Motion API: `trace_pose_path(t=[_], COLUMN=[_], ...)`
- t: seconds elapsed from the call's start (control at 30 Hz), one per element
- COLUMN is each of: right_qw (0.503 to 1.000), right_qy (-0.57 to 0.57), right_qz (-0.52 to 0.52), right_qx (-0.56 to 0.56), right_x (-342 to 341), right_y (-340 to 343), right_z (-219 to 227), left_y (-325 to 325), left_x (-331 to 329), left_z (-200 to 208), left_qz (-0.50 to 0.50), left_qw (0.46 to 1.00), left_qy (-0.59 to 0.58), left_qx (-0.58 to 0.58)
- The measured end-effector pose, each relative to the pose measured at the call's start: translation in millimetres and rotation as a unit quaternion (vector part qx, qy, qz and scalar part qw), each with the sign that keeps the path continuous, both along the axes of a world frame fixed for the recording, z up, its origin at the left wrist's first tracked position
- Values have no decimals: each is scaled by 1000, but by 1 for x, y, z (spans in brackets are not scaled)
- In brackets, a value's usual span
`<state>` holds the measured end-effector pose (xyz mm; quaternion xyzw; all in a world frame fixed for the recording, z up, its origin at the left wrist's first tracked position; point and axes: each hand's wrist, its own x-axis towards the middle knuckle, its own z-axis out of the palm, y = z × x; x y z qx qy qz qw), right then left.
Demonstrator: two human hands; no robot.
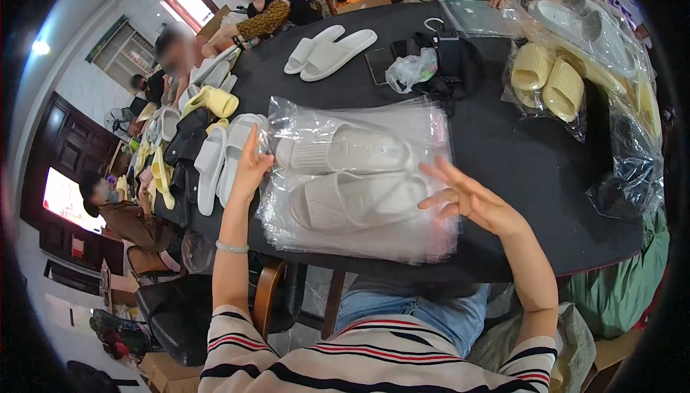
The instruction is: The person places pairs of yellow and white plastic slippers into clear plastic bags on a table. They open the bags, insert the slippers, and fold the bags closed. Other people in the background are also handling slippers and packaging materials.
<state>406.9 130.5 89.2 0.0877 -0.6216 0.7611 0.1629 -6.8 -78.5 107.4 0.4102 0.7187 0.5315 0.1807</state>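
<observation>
A pair of pale grey slippers lies in front of me, seen through clear plastic. They rest on a stack of clear plastic bags on the black table. At the stack's left edge my left hand has its forefinger and thumb apart, beside the slippers' toe ends. My right hand is over the right edge of the stack near the heel ends, its fingers spread and nothing visibly in them. Whether either hand touches the plastic I cannot tell.
Loose white slippers and yellow ones crowd the left side. A grey pair lies farther back beside a phone and a crumpled bag. Bagged yellow slippers are piled right. Several people sit around the table.
</observation>
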Motion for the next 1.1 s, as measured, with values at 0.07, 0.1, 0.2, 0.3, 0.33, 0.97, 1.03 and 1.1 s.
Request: trace_pose_path(t=[0.07, 0.1, 0.2, 0.3, 0.33, 0.97, 1.03, 1.1], right_qw=[998, 996, 992, 976, 954, 889, 841, 798], right_qy=[-35, -59, -90, -76, -67, -208, -192, -184], right_qz=[35, 52, 54, -60, -126, -366, -389, -379], right_qx=[31, 40, 63, 198, 264, 180, 325, 431], right_x=[-4, -6, -10, -14, -16, -24, -24, -24], right_y=[5, 6, 4, 5, 3, 26, 20, 17], right_z=[-9, -14, -16, -28, -32, -77, -77, -70], left_y=[-16, -22, -38, -41, -45, -38, -38, -34], left_x=[-33, -40, -54, -55, -56, -5, 2, 17], left_z=[-26, -35, -64, -73, -74, -58, -62, -63], left_qz=[-19, -2, 28, 50, 60, 134, 116, 105], left_qw=[992, 984, 981, 979, 982, 973, 938, 895], left_qy=[106, 155, 147, 118, 107, 65, 296, 415], left_qx=[-62, -89, -119, -157, -146, -176, -141, -128])
